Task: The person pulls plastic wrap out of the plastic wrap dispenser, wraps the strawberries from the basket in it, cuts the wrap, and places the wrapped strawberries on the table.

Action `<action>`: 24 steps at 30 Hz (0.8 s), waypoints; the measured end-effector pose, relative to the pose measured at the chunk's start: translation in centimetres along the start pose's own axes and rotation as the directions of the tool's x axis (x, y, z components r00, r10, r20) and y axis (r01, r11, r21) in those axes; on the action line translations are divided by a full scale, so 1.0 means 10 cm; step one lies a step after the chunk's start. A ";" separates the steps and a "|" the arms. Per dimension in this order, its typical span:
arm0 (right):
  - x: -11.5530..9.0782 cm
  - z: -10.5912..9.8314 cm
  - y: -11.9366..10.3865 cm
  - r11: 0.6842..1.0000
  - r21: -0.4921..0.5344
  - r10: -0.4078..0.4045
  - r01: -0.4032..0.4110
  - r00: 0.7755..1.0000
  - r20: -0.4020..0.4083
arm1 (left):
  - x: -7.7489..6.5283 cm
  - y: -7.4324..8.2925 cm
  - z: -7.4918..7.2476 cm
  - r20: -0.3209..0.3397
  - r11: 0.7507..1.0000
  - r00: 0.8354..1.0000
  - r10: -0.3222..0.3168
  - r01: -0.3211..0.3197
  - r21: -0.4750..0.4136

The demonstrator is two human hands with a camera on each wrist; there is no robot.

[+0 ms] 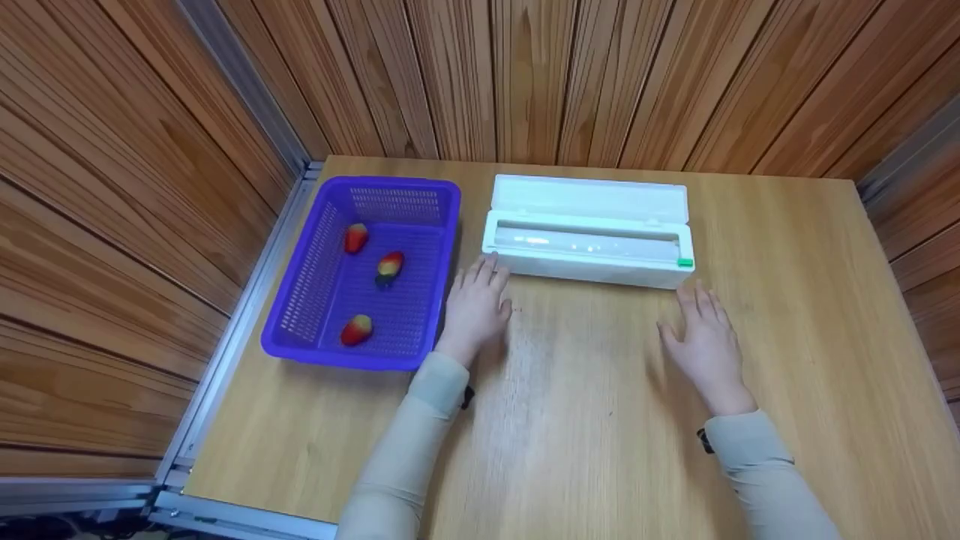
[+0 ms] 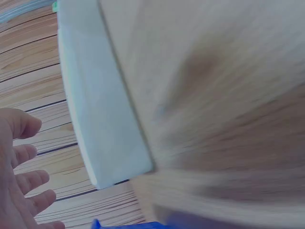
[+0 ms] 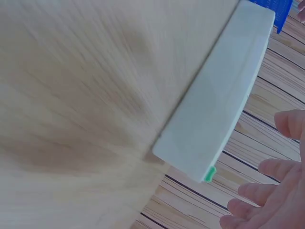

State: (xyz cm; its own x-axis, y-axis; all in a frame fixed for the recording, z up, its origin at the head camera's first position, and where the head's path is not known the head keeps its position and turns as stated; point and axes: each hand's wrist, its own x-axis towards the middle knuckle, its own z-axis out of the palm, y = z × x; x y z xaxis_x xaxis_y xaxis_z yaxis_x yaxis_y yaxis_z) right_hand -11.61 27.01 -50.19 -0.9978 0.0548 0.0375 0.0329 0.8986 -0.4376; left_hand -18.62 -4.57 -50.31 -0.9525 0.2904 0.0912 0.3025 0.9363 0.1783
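Observation:
A white cling film dispenser (image 1: 589,266) stands toward the back of the table, its lid (image 1: 590,199) raised and a roll of clear film (image 1: 585,241) inside. A green slider (image 1: 685,262) sits at its right front corner. My left hand (image 1: 476,304) is just in front of the dispenser's left end, fingers spread, holding nothing. Off the right front corner, my right hand (image 1: 706,341) hovers with loosely extended fingers and holds nothing. Both wrist views show the dispenser's front side, with the left fingers (image 2: 31,181) and right fingers (image 3: 257,193) apart from it.
Left of the dispenser is a purple plastic basket (image 1: 274,341) holding three strawberries: one at the back (image 1: 356,238), one in the middle (image 1: 390,266) and one near the front (image 1: 356,330). My left hand is close to its right rim. Wood-panelled walls (image 1: 525,82) border the table (image 1: 585,450).

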 end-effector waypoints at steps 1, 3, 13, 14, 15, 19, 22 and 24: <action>0.03 -0.02 0.00 1.000 -0.001 -0.011 0.011 1.000 -0.016 | 0.04 0.00 -0.02 -0.002 1.000 1.000 -0.002 0.002 -0.002; 0.10 -0.04 0.00 1.000 0.005 -0.029 0.029 0.999 -0.043 | 0.10 0.01 -0.06 -0.005 1.000 1.000 -0.002 0.002 -0.003; 0.51 -0.11 0.03 0.999 0.003 -0.041 0.042 0.997 -0.070 | 0.46 -0.02 -0.15 0.035 0.999 0.999 -0.040 0.041 -0.026; 0.55 -0.12 0.04 0.999 0.003 -0.037 0.037 0.997 -0.063 | 0.49 -0.03 -0.14 0.037 0.998 0.998 -0.043 0.044 -0.034; 0.59 -0.12 0.04 1.000 0.002 -0.028 0.028 0.998 -0.048 | 0.52 -0.03 -0.14 0.042 0.998 0.998 -0.046 0.048 -0.042; 0.75 -0.12 0.07 1.000 -0.001 0.003 -0.003 1.000 0.002 | 0.64 -0.06 -0.10 0.041 0.998 0.998 -0.040 0.042 -0.052; 0.87 -0.12 0.09 1.000 -0.010 0.006 -0.005 1.000 0.030 | 0.72 -0.07 -0.07 0.042 0.999 0.999 -0.026 0.027 -0.031; 0.94 -0.12 0.09 1.000 -0.025 -0.007 0.008 0.999 0.041 | 0.77 -0.07 -0.05 0.048 1.000 0.999 -0.023 0.024 -0.020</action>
State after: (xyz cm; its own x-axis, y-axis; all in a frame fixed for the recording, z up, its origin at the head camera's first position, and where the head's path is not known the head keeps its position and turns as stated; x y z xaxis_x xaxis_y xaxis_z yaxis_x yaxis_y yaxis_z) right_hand -20.90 28.87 -49.20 -0.9995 0.0303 0.0041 0.0259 0.9094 -0.4151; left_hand -26.20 -3.11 -49.20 -0.9596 0.2784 0.0400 0.2807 0.9388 0.1996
